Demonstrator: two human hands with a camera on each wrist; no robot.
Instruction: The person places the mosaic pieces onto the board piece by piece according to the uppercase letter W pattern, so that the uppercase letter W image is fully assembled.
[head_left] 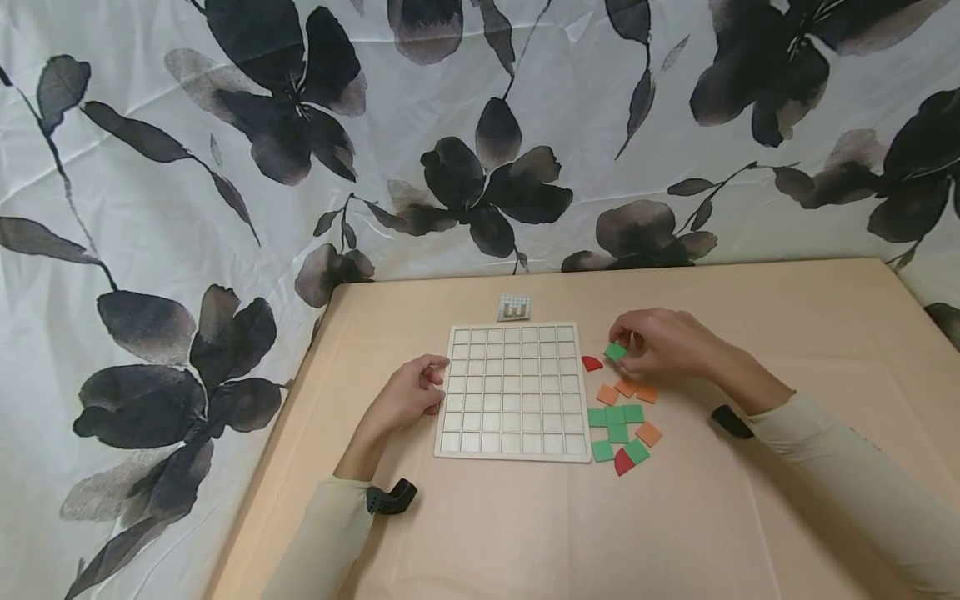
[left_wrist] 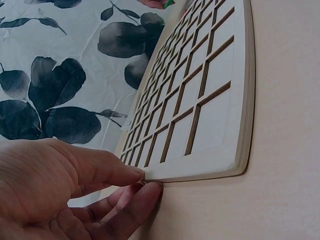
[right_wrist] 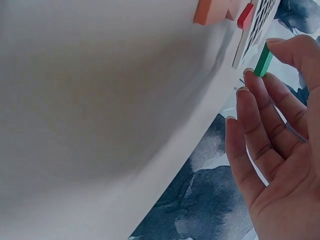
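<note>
A white wooden grid board (head_left: 512, 459) with rows of square cells lies flat on the table. At its left edge is my left hand (head_left: 408, 392), its thumb and fingers pinching the rim, as the left wrist view shows at the frame (left_wrist: 200, 169). To the right of the board, my right hand (head_left: 667, 343) holds a green square tile (head_left: 615, 351) between thumb and fingertips. In the right wrist view the same green tile (right_wrist: 263, 61) appears edge-on, with the other fingers loosely bent. A red quarter-round tile (head_left: 592, 363) lies between the board and this hand.
Loose tiles lie right of the board: several green squares (head_left: 618, 433), several orange squares (head_left: 648, 433) and another red quarter-round piece (head_left: 624, 462). A small patterned card (head_left: 514, 307) sits behind the board. A flowered curtain (head_left: 405, 100) hangs behind the table (head_left: 510, 533).
</note>
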